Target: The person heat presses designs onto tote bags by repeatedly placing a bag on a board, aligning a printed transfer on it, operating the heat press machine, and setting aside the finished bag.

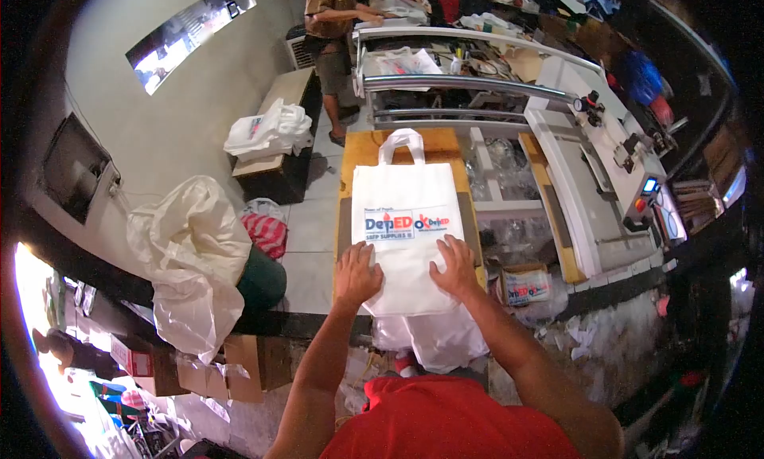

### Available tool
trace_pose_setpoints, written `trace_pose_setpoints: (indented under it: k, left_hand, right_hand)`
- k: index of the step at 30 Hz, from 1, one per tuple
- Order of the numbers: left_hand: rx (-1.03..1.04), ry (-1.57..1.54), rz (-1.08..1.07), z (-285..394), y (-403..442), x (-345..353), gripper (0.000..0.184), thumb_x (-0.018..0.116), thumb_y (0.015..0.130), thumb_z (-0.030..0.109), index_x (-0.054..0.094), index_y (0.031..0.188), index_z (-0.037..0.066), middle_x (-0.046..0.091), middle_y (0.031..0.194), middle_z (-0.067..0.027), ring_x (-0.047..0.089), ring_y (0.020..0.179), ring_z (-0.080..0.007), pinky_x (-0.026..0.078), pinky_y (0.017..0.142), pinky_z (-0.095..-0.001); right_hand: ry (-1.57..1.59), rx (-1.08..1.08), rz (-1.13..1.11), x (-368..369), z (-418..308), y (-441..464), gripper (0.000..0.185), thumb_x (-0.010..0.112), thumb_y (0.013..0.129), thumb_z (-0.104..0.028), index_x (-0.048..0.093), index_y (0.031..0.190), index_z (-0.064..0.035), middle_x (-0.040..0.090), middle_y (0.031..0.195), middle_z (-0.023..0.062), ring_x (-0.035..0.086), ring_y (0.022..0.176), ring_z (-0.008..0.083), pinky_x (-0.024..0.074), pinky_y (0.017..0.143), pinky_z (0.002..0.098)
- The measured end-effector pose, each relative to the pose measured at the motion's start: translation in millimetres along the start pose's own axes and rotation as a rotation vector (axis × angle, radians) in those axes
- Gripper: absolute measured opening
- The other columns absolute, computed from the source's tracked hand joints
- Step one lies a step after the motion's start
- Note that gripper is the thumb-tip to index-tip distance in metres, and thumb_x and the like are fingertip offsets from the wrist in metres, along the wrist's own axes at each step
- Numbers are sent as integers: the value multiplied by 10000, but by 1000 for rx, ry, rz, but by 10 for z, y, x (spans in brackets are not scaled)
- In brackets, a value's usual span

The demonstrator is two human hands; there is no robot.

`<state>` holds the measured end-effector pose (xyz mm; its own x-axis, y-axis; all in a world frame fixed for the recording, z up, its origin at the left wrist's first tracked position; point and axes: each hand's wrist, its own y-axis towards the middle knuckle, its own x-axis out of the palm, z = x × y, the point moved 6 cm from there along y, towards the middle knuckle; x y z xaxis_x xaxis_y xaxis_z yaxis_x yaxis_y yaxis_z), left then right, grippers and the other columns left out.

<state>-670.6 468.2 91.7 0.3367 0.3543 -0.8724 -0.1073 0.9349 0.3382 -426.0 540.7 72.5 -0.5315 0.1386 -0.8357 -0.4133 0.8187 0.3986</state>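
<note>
A white tote bag (414, 280) with a printed blue and red logo lies flat on a yellow-edged board (348, 152), its handle loop pointing away from me. My left hand (358, 273) rests on the bag's left edge just below the print, fingers stretched out. On the opposite edge lies my right hand (455, 265), its fingers also spread and flat. Neither hand grips anything. White material (434, 341) hangs below the bag's near edge, close to my body.
A heat press machine (589, 180) with metal rails stands to the right. Stacked white bags (269, 130) lie on a bench at the left, beyond a green bin (263, 277) with a white sack (191, 248). Another person (330, 45) works at the back. Cardboard boxes (243, 367) sit lower left.
</note>
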Motion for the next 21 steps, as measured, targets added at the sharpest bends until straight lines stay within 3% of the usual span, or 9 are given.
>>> trace_pose_setpoints:
  k: [9, 12, 15, 17, 18, 19, 20, 21]
  left_hand:
    - [32, -38, 31, -15, -25, -7, 489, 631, 825, 213, 564, 1273, 31, 530, 1325, -183, 473, 1257, -377, 407, 1053, -488]
    - [32, -173, 182, -125, -37, -34, 484, 622, 823, 167, 555, 1279, 18, 522, 1308, -210, 472, 1237, -402, 411, 1052, -484]
    - [-94, -400, 354, -461, -136, 29, 400, 559, 891, 148, 565, 1261, -4, 566, 1252, -224, 528, 1188, -390, 422, 1041, -473]
    - [-458, -861, 318, -723, -273, 125, 342, 486, 970, 170, 582, 1252, 1, 623, 1205, -208, 587, 1135, -340, 441, 1016, -439]
    - [-549, -859, 324, -892, -334, 317, 347, 444, 1016, 228, 604, 1240, 18, 662, 1173, -176, 615, 1104, -282, 457, 989, -407]
    - [-578, -936, 283, -912, -325, 354, 348, 468, 1010, 254, 618, 1239, 38, 668, 1178, -156, 613, 1110, -269, 456, 991, -402]
    - [-636, -805, 293, -890, -345, 338, 346, 452, 1007, 239, 632, 1217, 33, 671, 1164, -184, 620, 1104, -309, 455, 996, -416]
    - [-666, -760, 311, -851, -340, 319, 336, 445, 988, 196, 638, 1211, 33, 660, 1174, -214, 609, 1127, -354, 448, 1011, -428]
  right_hand:
    - [1, -26, 21, 0, -4, -6, 578, 697, 804, -313, 574, 1280, -7, 477, 1379, 204, 427, 1298, 376, 343, 1060, 549]
    - [53, 27, 58, -136, -47, 43, 534, 700, 810, -301, 584, 1244, -11, 513, 1338, 199, 470, 1255, 385, 367, 1046, 532]
    - [196, -8, 240, -498, 21, 114, 484, 714, 808, -266, 599, 1208, -18, 569, 1251, 201, 523, 1191, 387, 394, 1023, 512]
    - [148, -38, 310, -818, 283, 105, 406, 740, 786, -132, 639, 1168, -42, 622, 1155, 195, 568, 1125, 373, 437, 975, 481]
    - [117, 32, 373, -1004, 505, 20, 371, 745, 799, -138, 644, 1144, -45, 639, 1114, 188, 584, 1101, 359, 430, 980, 481]
    - [185, 314, 315, -1086, 1045, -123, 327, 742, 807, -123, 647, 1104, -27, 622, 1174, 166, 581, 1101, 347, 437, 979, 468]
    - [-33, 180, 214, -1286, 1512, -253, 405, 732, 825, -160, 629, 1184, -3, 597, 1196, 193, 544, 1145, 359, 385, 1046, 492]
    - [902, 310, 504, -1331, 3216, -563, 434, 706, 864, -140, 565, 1249, 0, 544, 1316, 188, 559, 1160, 371, 424, 1034, 478]
